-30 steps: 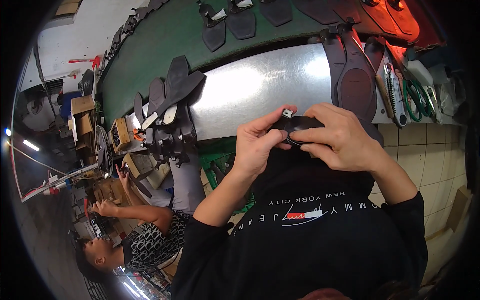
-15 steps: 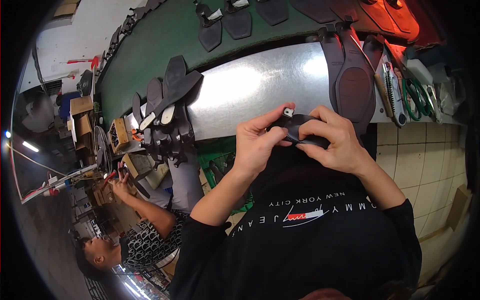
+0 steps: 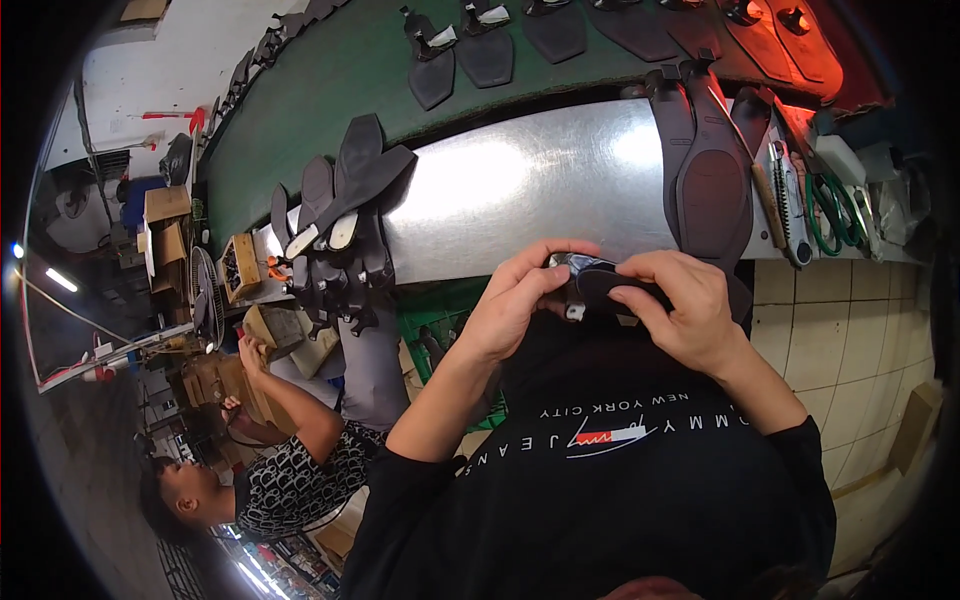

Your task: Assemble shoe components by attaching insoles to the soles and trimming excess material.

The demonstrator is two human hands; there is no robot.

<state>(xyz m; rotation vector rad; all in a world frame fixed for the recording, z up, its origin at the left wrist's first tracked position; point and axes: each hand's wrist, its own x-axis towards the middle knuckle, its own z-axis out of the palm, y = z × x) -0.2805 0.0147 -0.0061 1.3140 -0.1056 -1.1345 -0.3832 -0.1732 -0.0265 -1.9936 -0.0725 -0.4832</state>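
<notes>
Between my two hands, in front of my chest, is a black shoe sole (image 3: 598, 284) with a shiny heel part at its left end. A small white piece shows just below that end. My left hand (image 3: 522, 305) grips the heel end, thumb on top and fingers behind. My right hand (image 3: 688, 312) pinches the sole's edge between thumb and fingers, and the sole runs on under that palm. Beyond my right hand, several dark soles with heels (image 3: 712, 195) lie on the shiny metal worktop (image 3: 520, 190).
More soles and heels (image 3: 345, 250) are heaped at the worktop's left. A green surface (image 3: 300, 120) behind carries rows of soles, some under red light. Green-handled scissors (image 3: 828, 205) and a utility knife (image 3: 795, 215) lie right. A co-worker (image 3: 300, 470) sits left, beside a green crate (image 3: 435, 325).
The sole has been turned in my hands, so its white piece now points down toward me instead of up. The co-worker's hands have moved apart.
</notes>
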